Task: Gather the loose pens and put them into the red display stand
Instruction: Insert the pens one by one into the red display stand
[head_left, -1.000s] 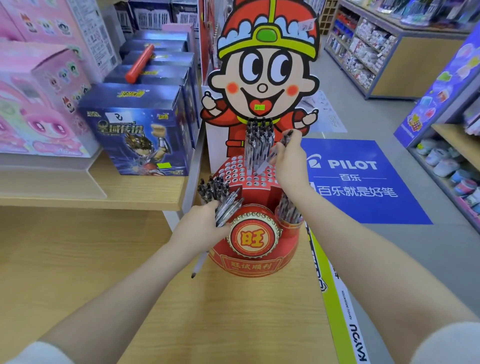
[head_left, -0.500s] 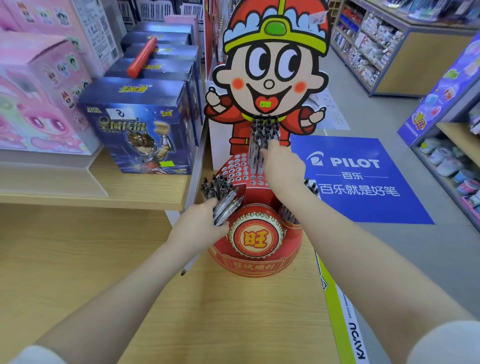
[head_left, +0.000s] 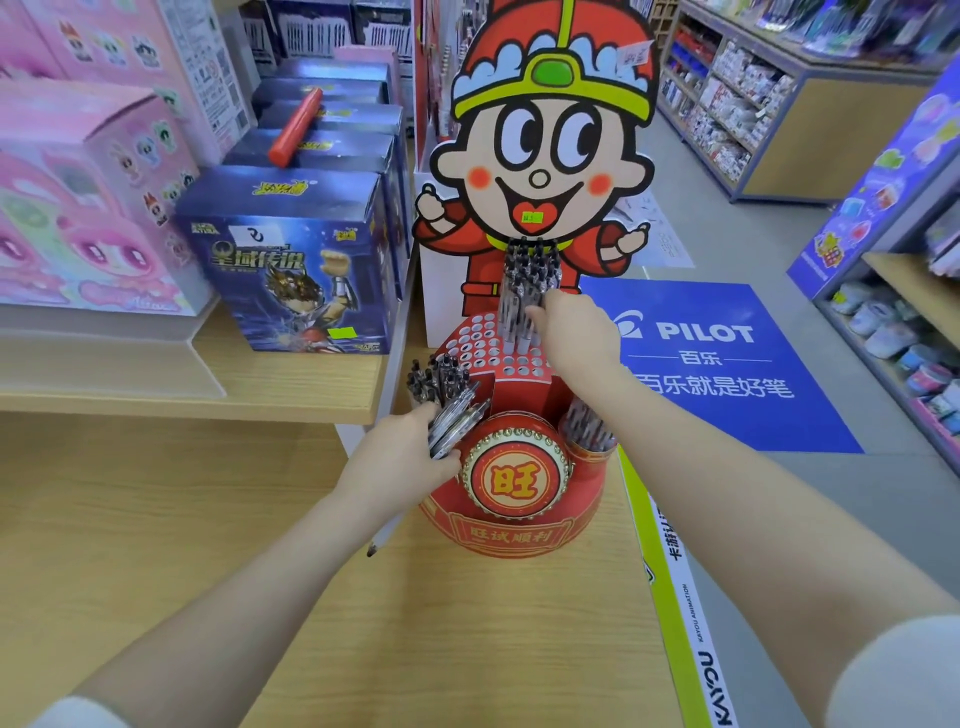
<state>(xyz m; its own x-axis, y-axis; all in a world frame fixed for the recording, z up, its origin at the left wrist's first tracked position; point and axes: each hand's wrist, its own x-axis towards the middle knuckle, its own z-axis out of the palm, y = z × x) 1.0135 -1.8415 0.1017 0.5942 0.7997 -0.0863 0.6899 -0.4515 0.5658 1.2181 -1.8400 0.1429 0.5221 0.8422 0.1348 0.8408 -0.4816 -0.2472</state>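
The red display stand (head_left: 511, 519) sits at the right end of a wooden shelf, with a cartoon figure board behind it. Its holed top tier (head_left: 483, 343) carries a cluster of upright pens (head_left: 527, 275). My left hand (head_left: 400, 462) grips a bundle of loose pens (head_left: 457, 421) beside the stand's left cup of pens (head_left: 434, 376); one pen tip (head_left: 371, 551) pokes out below the wrist. My right hand (head_left: 571, 332) reaches over the top tier, fingertips at the upright pens; whether it still holds a pen is hidden. The right cup (head_left: 587, 431) also holds pens.
Blue boxed toys (head_left: 296, 260) and pink boxes (head_left: 78, 208) stand on the raised shelf to the left. A red tube (head_left: 296, 127) lies on the blue boxes. The shelf's yellow edge (head_left: 670, 597) borders the aisle, with a blue floor sign (head_left: 727, 364) and more shelving beyond.
My right hand has come down from above the stand with a pen to the upright pens on the top tier. My left hand keeps its bundle in about the same place.
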